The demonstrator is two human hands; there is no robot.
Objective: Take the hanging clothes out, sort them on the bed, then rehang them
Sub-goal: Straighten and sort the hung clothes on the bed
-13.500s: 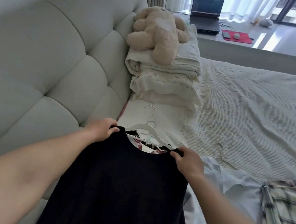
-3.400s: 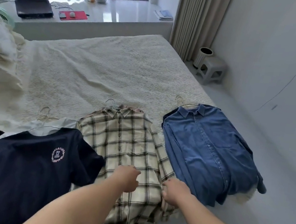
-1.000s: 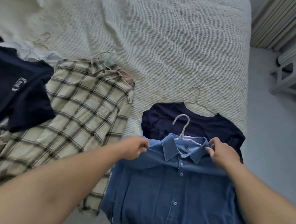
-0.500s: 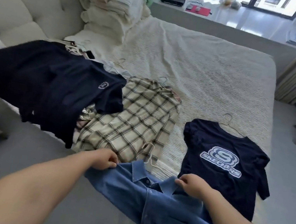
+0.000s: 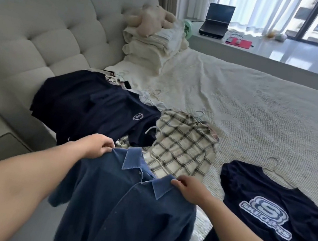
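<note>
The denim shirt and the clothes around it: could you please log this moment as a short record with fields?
held item: denim shirt, lifted off the bed by its shoulders
left hand: grips the shirt's left shoulder
right hand: grips the shirt beside the collar
hanger: its hook shows above the collar
on the bed: plaid shirt, logo T-shirt, navy T-shirt
by the headboard: folded bedding with a plush toy on top

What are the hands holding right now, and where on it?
Both hands hold the blue denim shirt by its shoulders, either side of the collar: the left hand at one shoulder, the right hand at the other.
</note>
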